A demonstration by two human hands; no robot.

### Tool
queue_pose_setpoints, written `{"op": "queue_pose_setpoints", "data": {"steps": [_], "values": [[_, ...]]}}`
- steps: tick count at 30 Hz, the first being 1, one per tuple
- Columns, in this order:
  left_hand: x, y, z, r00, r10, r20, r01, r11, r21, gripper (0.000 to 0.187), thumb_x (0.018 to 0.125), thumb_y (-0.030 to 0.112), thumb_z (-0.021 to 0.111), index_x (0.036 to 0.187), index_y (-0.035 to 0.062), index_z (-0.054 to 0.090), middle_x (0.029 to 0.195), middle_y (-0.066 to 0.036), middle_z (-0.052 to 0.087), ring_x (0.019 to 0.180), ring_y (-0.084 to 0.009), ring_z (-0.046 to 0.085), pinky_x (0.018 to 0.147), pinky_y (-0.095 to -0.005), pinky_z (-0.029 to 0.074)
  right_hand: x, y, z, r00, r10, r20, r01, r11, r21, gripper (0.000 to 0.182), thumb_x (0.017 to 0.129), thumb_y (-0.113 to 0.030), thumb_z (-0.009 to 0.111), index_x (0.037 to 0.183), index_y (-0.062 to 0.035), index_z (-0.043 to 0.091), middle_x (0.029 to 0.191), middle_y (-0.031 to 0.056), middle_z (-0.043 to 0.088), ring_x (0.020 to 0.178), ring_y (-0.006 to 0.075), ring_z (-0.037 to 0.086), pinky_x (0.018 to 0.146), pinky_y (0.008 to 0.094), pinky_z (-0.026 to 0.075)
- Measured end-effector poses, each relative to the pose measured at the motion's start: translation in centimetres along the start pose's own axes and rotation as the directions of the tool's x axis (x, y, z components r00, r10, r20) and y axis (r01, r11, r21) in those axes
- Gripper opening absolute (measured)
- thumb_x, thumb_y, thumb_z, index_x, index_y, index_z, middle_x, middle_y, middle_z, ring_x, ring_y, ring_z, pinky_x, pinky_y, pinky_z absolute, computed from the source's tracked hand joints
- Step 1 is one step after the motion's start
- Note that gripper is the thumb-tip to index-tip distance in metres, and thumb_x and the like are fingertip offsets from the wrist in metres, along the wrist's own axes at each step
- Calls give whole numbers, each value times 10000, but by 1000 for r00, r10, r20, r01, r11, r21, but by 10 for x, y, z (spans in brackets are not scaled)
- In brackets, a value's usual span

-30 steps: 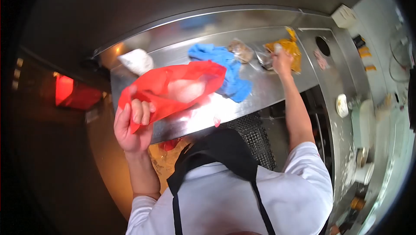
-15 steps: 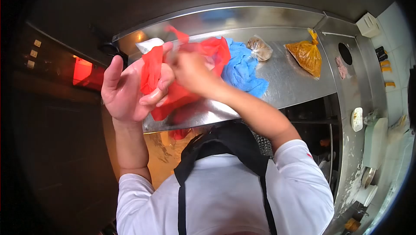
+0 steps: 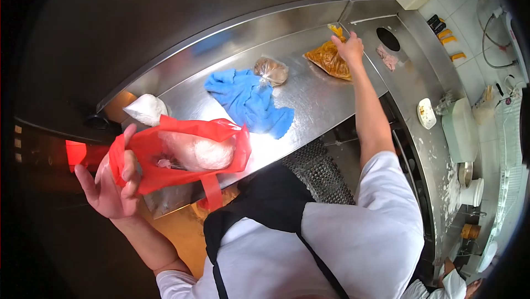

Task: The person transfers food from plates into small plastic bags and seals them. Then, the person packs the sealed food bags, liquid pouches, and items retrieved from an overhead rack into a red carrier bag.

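Dim left side, glare on steel counter (image 3: 316, 96), dark bowed edges

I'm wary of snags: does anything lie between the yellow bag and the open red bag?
Yes: the blue cloth lies on the counter between the red bag and the yellow bag, probably low enough to lift over. The small brown bag sits off that line.

Cloth (image 3: 245, 100) on the counter (image 3: 317, 100), between carrier bag (image 3: 165, 180), left, and plastic pouch (image 3: 327, 60), far right
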State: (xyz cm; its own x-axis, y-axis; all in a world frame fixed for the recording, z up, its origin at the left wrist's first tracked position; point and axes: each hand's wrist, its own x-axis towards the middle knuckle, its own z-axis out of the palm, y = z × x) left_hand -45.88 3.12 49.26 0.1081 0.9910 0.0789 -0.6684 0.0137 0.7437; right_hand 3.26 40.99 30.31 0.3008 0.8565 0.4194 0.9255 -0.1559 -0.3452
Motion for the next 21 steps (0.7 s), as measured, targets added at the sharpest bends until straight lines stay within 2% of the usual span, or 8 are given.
{"op": "queue_pose_setpoints", "data": {"steps": [1, 4, 8, 11, 14, 15, 18, 21], "values": [[5, 0, 2, 1000, -10, 1, 10, 1000, -4, 1028, 902, 639, 471, 1417, -178, 118, 798, -115, 492, 460, -88, 328, 426, -194, 303, 15, 25, 25, 1000, -20, -2, 20, 998, -68, 678, 754, -519, 720, 1206, -30, 592, 1032, 161, 675, 1017, 321, 625, 941, 442, 444], [19, 0, 4, 999, -27, 35, 26, 1000, 12, 1019, 909, 631, 470, 1411, -185, 123, 801, -113, 484, 462, -89, 302, 418, -197, 282, 25, 42, 20, 875, -97, 474, 71, 995, 74, 602, 765, -514, 707, 1180, -86, 626, 1004, 102, 695, 1044, 305, 611, 939, 440, 433], [23, 0, 0, 997, -43, 67, 46, 998, -38, 998, 921, 615, 462, 1405, -194, 131, 812, -109, 469, 473, -92, 279, 418, -196, 277, 10, 38, 10, 830, -188, 525, 197, 980, 38, 594, 762, -566, 676, 1149, -117, 649, 1078, 78, 692, 1126, 296, 588, 963, 455, 400], [17, 1, -7, 997, -35, 64, 38, 998, -55, 977, 933, 600, 452, 1403, -196, 137, 813, -103, 457, 489, -93, 284, 422, -196, 278, 7, 51, 16, 976, -72, 204, 59, 996, 71, 607, 762, -540, 691, 1169, -92, 639, 1137, 97, 668, 1080, 277, 619, 952, 431, 420], [15, 0, -5, 1000, -9, 28, 11, 999, -53, 967, 938, 590, 452, 1403, -197, 135, 807, -97, 448, 503, -93, 294, 422, -199, 278, 21, 50, 8, 861, 76, 502, -37, 996, -87, 729, 738, -595, 690, 1256, -91, 596, 1256, 104, 618, 1194, 298, 558, 1027, 461, 358], [15, 0, -4, 1000, -10, 18, 11, 999, -50, 965, 939, 589, 452, 1404, -196, 135, 805, -95, 446, 505, -93, 295, 422, -199, 278, 22, 50, 11, 875, 83, 477, -64, 996, -55, 752, 724, -601, 703, 1278, -105, 591, 1234, 108, 630, 1172, 301, 568, 1023, 492, 337], [13, 1, -4, 1000, -5, -21, 4, 999, -38, 952, 942, 575, 459, 1411, -186, 130, 812, -90, 445, 497, -89, 296, 424, -199, 283, 28, 47, 21, 880, -79, 468, 109, 993, -36, 689, 736, -577, 705, 1228, -102, 625, 1194, 114, 649, 1154, 301, 577, 987, 491, 348], [11, 2, -4, 998, -11, -59, 11, 1000, -8, 935, 948, 560, 459, 1421, -170, 118, 811, -82, 449, 471, -82, 296, 427, -193, 293, 31, 41, 28, 860, -85, 503, 181, 973, -145, 554, 792, -500, 683, 1170, -95, 652, 1153, 117, 665, 1142, 297, 582, 945, 502, 345]]}}
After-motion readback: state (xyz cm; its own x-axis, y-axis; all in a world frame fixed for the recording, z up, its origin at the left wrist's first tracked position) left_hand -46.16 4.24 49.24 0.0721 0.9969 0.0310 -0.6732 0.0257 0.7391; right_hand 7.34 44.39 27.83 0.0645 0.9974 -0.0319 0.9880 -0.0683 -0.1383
